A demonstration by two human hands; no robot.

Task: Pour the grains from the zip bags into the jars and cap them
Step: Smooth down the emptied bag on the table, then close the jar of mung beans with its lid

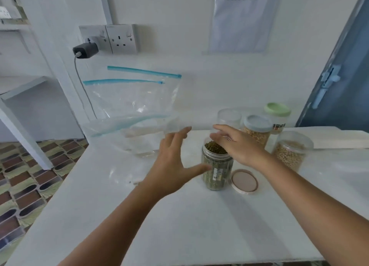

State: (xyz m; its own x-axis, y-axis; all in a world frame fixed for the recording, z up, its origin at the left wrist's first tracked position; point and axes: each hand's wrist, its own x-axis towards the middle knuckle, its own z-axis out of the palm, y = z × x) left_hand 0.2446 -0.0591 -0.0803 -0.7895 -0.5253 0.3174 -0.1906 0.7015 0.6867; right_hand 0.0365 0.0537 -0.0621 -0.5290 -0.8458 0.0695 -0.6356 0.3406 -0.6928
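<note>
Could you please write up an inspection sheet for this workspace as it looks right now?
Surface: white table, bare in front.
Job's things: open green-grain jar, full; its beige lid lying beside it; empty zip bags propped at the wall and lying behind; capped yellow-grain jar; uncapped tan-grain jar; empty clear jar; green-lidded jar.
Clutter: a few spilled grains.
Grippers: left hand open, thumb by the jar; right hand over the jar mouth, fingers relaxed.
Cables: charger plugged in, grey cable hanging.
Surroundings: wall sockets, posted paper, blue door, patterned floor.
</note>
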